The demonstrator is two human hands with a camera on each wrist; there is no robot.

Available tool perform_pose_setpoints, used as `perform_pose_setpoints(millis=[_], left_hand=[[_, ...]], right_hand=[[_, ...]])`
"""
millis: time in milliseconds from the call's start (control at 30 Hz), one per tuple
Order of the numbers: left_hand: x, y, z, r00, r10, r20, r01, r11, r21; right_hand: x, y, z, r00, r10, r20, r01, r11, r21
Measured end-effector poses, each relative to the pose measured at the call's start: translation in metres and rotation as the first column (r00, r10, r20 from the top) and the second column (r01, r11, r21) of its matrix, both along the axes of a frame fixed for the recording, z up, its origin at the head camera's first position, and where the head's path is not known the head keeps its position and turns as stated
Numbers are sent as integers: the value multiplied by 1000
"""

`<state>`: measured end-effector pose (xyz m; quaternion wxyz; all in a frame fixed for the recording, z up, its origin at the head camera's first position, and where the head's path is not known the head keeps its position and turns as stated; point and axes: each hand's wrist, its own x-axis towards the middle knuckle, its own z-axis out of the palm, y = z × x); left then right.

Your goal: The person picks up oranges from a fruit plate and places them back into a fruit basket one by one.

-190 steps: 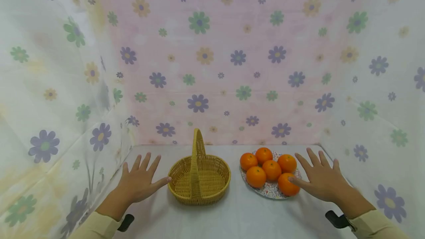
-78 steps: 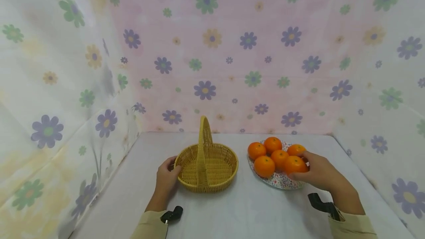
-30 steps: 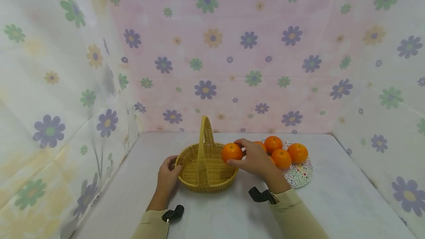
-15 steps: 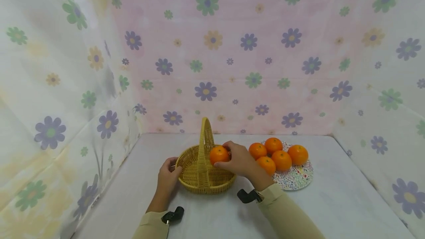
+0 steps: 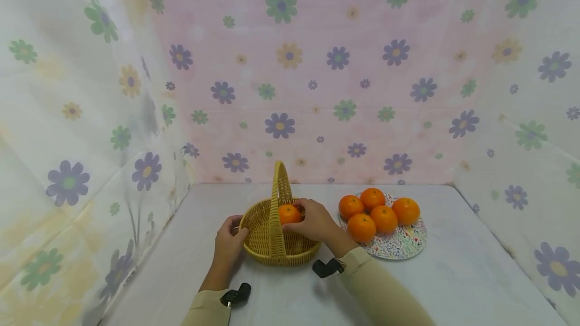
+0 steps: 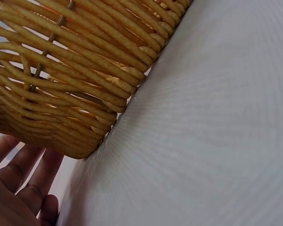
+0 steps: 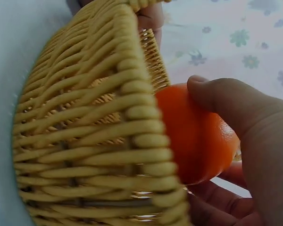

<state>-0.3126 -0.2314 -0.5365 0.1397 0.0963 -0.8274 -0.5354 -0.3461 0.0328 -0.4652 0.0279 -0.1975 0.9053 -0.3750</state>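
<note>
A yellow wicker basket (image 5: 296,255) with a tall arched handle stands on the white table. My left hand (image 5: 228,240) holds its left rim, thumb over the edge; in the left wrist view the fingers (image 6: 40,181) lie along the woven outer wall. My right hand (image 5: 314,221) grips an orange (image 5: 288,214) inside the basket, right of the handle. The right wrist view shows thumb and fingers round the orange (image 7: 193,136), partly hidden by the basket wall (image 7: 99,136). Whether the orange touches the basket floor, I cannot tell.
Right of the basket, a speckled plate (image 5: 403,245) bears several more oranges (image 5: 384,219). Flower-print cloth walls (image 5: 312,69) close off the back and both sides of the white table (image 5: 476,265).
Earlier both hands were spread apart. My left hand took the basket's rim; my right hand picked the front-right orange off the plate, carried it left and lowered it into the basket.
</note>
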Motion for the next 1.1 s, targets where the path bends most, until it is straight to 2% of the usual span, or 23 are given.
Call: perform_pose_setpoints(millis=[267, 533, 767, 933, 1100], left_hand=[[-1, -3, 2, 1000, 2, 1, -2, 1000, 10], [-3, -2, -1, 1000, -1, 4, 1, 1000, 15], [-3, -1, 0, 1000, 10, 1, -10, 1000, 9], [-2, -1, 1, 1000, 6, -4, -6, 1000, 5], [-1, -2, 0, 1000, -3, -9, 3, 1000, 11]], right_hand=[[-5, -16, 1, 997, -24, 74, 29, 997, -66], [-14, -25, -5, 997, -59, 56, 60, 998, -12], [-17, -28, -6, 991, -79, 110, 82, 996, -18], [-18, -31, -5, 993, -58, 107, 60, 998, -10], [-19, -35, -8, 998, -13, 68, 12, 1000, 5]])
